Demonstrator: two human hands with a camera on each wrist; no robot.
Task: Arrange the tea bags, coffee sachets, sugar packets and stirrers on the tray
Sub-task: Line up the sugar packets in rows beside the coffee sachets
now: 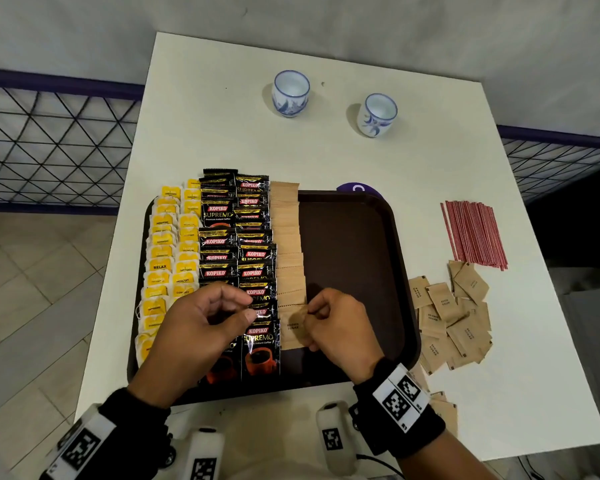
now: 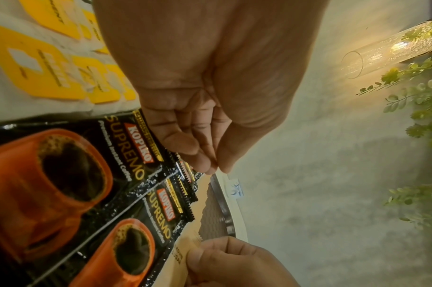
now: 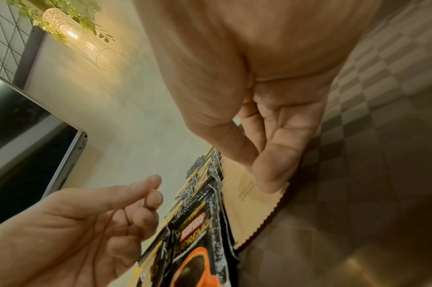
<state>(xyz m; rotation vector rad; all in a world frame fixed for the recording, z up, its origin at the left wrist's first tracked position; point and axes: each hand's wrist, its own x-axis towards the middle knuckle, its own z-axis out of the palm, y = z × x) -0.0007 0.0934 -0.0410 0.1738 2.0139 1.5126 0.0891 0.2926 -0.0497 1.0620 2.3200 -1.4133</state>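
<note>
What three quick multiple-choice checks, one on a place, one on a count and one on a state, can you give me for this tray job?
1. Where does the bundle of thin red stirrers lie?
A. On the white table, right of the dark brown plastic tray
B. Inside the tray
C. Inside a cup

2. How many blue-and-white ceramic cups stand at the far side of the table?
A. One
B. Two
C. Four

3. What is the right hand doing?
A. Resting flat on the table
B. Gripping a stirrer
C. Pinching a tan paper brown sugar packet at the near end of the sugar row

Answers: 1 A, the stirrers lie on bare table beyond the tray's right rim. 2 B, a second cup stands right of the first. 3 C, the fingertips close on the packet's edge, while the left hand holds nothing.
</note>
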